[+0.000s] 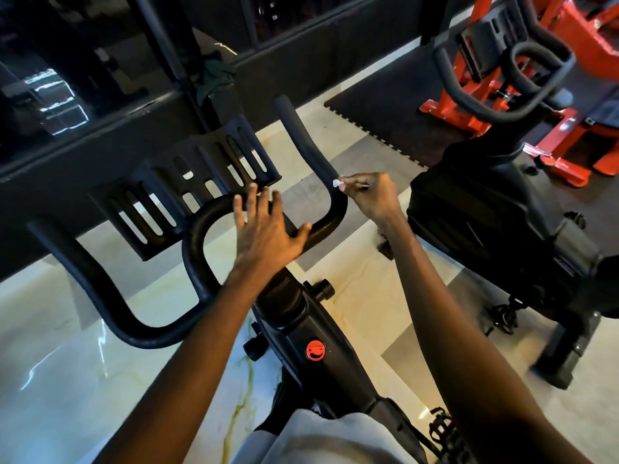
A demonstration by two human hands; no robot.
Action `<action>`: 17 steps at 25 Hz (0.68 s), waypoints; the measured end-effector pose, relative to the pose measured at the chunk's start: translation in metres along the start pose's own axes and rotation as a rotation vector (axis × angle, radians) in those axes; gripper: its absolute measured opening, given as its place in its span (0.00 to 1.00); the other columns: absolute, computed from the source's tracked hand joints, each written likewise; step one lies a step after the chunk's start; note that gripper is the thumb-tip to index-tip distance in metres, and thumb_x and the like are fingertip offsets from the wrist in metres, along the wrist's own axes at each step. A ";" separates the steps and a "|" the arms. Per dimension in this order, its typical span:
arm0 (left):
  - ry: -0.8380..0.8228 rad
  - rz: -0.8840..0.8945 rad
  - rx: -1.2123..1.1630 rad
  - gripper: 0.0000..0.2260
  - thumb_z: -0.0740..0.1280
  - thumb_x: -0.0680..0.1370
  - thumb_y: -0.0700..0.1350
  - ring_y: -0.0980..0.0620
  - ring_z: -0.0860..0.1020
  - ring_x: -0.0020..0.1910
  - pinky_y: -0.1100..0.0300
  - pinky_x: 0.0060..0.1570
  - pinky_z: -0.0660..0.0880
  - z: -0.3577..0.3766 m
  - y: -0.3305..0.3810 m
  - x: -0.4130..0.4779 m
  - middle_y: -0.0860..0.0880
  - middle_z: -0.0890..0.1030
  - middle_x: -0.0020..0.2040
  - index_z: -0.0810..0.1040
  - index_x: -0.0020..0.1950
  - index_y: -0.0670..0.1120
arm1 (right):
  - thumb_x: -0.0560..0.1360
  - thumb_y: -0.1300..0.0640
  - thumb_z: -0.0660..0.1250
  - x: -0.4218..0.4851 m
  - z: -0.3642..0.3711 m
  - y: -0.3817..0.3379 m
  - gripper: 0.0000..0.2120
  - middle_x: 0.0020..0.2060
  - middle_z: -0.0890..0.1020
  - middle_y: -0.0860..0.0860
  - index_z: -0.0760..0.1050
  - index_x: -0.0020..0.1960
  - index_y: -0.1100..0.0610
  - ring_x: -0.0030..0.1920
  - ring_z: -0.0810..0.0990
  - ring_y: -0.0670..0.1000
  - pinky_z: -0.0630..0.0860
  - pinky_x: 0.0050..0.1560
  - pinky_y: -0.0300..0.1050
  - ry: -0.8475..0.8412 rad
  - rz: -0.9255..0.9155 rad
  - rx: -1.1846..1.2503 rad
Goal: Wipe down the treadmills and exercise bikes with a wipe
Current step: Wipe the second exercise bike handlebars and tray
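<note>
head view: our right hand (371, 197) pinches the wipe (336, 183) on the right bend of the handlebar (296, 135), whose bar rises away ahead; our left hand (264, 231) lies open over the middle loop.

- Dim, warm indoor light; the dark frame (100, 135) at the upper left swallows detail;
- Pale streaks of glare on the glossy floor (50, 363); highlights also on a shiny panel (57, 95);
- The red machine (576, 38) at the upper right is smeared by blur;
- The wipe (336, 183) in the right hand (371, 199) is a bright, featureless speck;
- Straight lines bow toward the edges.
</note>
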State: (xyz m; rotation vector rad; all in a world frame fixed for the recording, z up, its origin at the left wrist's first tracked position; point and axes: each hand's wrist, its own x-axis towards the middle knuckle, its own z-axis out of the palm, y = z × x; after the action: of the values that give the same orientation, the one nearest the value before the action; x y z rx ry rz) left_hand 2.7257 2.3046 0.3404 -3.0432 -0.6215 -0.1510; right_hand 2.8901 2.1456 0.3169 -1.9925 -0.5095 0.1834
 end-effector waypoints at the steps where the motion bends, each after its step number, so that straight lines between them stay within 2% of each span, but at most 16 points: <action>1: 0.008 -0.018 -0.009 0.39 0.55 0.79 0.69 0.44 0.48 0.81 0.42 0.76 0.39 -0.001 -0.008 0.004 0.41 0.58 0.81 0.57 0.81 0.44 | 0.75 0.52 0.74 0.001 0.000 -0.001 0.10 0.48 0.86 0.44 0.86 0.54 0.54 0.49 0.83 0.43 0.80 0.50 0.37 -0.010 -0.004 -0.005; 5: -0.032 0.056 -0.047 0.33 0.56 0.79 0.68 0.41 0.57 0.78 0.40 0.76 0.47 -0.001 -0.023 0.016 0.42 0.67 0.75 0.66 0.76 0.47 | 0.75 0.57 0.74 0.004 0.014 -0.014 0.07 0.51 0.86 0.48 0.86 0.53 0.54 0.51 0.82 0.45 0.77 0.53 0.34 0.084 -0.063 -0.135; 9: -0.015 0.076 -0.022 0.32 0.55 0.80 0.67 0.42 0.64 0.73 0.41 0.72 0.53 -0.001 -0.025 0.025 0.44 0.72 0.72 0.67 0.76 0.48 | 0.76 0.62 0.71 0.019 0.024 -0.020 0.11 0.56 0.84 0.51 0.83 0.59 0.56 0.52 0.81 0.49 0.66 0.47 0.20 0.088 -0.184 -0.296; 13: 0.022 -0.002 -0.082 0.31 0.58 0.80 0.62 0.42 0.68 0.70 0.43 0.70 0.58 0.000 -0.019 0.036 0.42 0.72 0.70 0.62 0.78 0.46 | 0.77 0.62 0.71 0.040 0.033 -0.038 0.09 0.53 0.83 0.52 0.83 0.56 0.57 0.49 0.78 0.47 0.65 0.44 0.18 0.049 -0.233 -0.318; 17: 0.059 0.013 -0.143 0.27 0.61 0.82 0.57 0.42 0.68 0.69 0.46 0.66 0.66 -0.009 -0.028 0.048 0.41 0.69 0.70 0.65 0.77 0.45 | 0.77 0.57 0.71 0.032 0.029 -0.032 0.09 0.53 0.82 0.54 0.83 0.55 0.59 0.50 0.79 0.49 0.62 0.45 0.18 0.079 -0.264 -0.385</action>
State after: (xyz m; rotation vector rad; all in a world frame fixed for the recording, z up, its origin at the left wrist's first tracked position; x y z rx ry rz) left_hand 2.7581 2.3487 0.3548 -3.1649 -0.6120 -0.2954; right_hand 2.8999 2.1951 0.3345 -2.2664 -0.7964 -0.1693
